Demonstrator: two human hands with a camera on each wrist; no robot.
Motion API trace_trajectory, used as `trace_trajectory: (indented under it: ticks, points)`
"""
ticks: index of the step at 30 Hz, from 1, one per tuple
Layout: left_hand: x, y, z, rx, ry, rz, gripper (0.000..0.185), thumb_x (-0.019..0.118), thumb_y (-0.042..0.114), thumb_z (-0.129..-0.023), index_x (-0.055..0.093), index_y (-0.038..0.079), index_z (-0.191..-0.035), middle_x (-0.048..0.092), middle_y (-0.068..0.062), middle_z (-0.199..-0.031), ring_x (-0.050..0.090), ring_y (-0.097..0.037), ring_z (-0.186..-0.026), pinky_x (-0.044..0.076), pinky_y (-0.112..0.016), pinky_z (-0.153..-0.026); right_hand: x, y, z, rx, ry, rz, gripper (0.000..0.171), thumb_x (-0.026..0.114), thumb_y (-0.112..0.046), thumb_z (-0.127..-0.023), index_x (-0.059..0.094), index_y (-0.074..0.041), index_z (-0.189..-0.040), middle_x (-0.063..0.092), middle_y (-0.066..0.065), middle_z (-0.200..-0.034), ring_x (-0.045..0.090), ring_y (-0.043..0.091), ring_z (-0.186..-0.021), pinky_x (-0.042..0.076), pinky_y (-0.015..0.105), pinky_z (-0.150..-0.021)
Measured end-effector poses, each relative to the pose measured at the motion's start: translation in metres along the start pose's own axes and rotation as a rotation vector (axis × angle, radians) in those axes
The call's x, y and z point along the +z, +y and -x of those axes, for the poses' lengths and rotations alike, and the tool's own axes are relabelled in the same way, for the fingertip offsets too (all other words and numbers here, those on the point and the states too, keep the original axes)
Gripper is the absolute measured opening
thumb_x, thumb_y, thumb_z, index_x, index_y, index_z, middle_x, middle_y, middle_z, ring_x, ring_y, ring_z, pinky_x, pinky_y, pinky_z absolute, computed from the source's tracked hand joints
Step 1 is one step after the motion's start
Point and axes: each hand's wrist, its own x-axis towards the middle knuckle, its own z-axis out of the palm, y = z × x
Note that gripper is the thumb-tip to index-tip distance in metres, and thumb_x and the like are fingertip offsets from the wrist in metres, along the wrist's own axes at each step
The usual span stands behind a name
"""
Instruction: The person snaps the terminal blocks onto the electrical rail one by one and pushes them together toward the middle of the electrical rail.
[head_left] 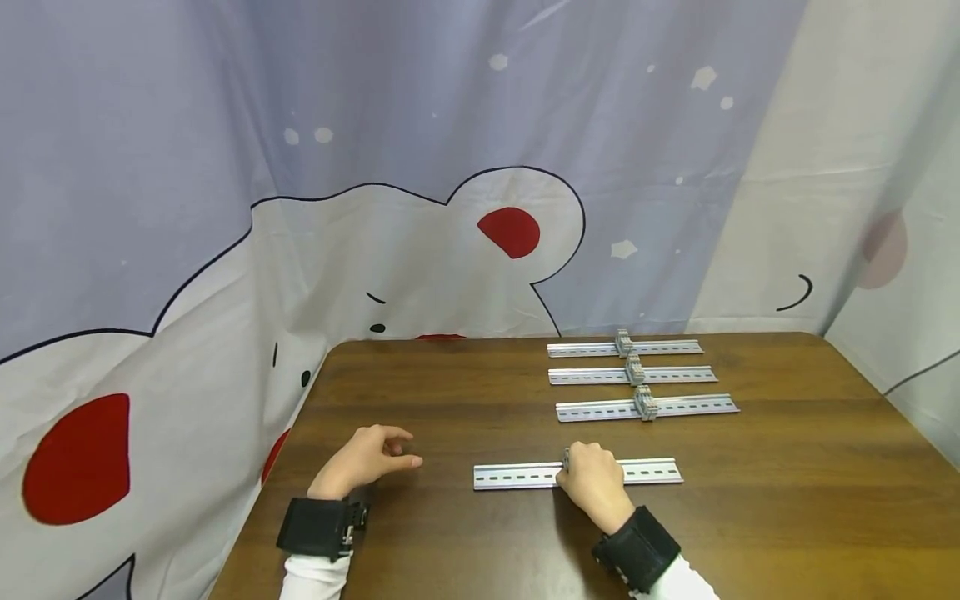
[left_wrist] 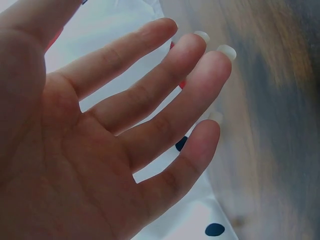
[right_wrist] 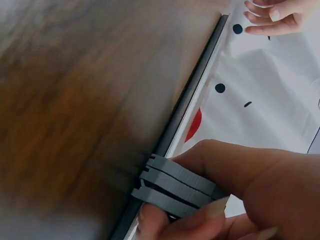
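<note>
My right hand [head_left: 596,483] pinches a small stack of grey terminal blocks [right_wrist: 172,182] at the middle of the nearest DIN rail [head_left: 517,477]. In the right wrist view the thumb is on one side of the stack and fingers on the other, and the notched ends of the blocks sit right at the rail. From the head view most of the stack is hidden behind the hand. To the left of that rail, my left hand [head_left: 367,462] hovers over the table, holding nothing. Its fingers are spread and relaxed in the left wrist view.
Behind the near rail lie three more DIN rails, a front one [head_left: 600,411], a middle one [head_left: 588,377] and a back one [head_left: 585,350], each with grey terminal blocks clipped near its middle. A printed curtain [head_left: 420,258] hangs behind the brown wooden table [head_left: 787,500].
</note>
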Motion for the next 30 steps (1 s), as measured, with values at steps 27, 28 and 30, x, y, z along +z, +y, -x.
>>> trace_trajectory:
  ticks: [27, 28, 30]
  points:
    - [0.003, -0.005, -0.003, -0.022, -0.04, 0.005, 0.048, 0.075, 0.035, -0.082, 0.067, 0.002, -0.116, 0.068, -0.007, -0.097, 0.061, -0.018, -0.09, 0.051, -0.04, -0.08, -0.009, 0.023, -0.007, 0.034, -0.044, -0.002, 0.027, 0.073, -0.013, -0.068, 0.05, -0.01, -0.054, 0.061, 0.013, -0.062, 0.062, 0.036, -0.061, 0.045, 0.046, -0.048]
    - [0.003, -0.006, -0.003, -0.018, -0.042, 0.003, 0.048, 0.075, 0.035, -0.082, 0.067, 0.002, -0.116, 0.068, -0.008, -0.098, 0.061, -0.018, -0.091, 0.051, -0.04, -0.08, -0.009, 0.024, -0.007, 0.038, -0.047, -0.003, 0.026, 0.073, -0.013, -0.068, 0.051, -0.01, -0.054, 0.061, 0.013, -0.062, 0.062, 0.036, -0.061, 0.045, 0.046, -0.048]
    - [0.003, -0.006, -0.002, -0.014, -0.045, 0.002, 0.047, 0.075, 0.035, -0.083, 0.067, 0.002, -0.116, 0.068, -0.008, -0.098, 0.062, -0.019, -0.092, 0.051, -0.041, -0.08, -0.01, 0.025, -0.008, 0.042, -0.05, -0.007, 0.026, 0.073, -0.013, -0.068, 0.051, -0.01, -0.054, 0.061, 0.013, -0.062, 0.062, 0.036, -0.061, 0.045, 0.046, -0.048]
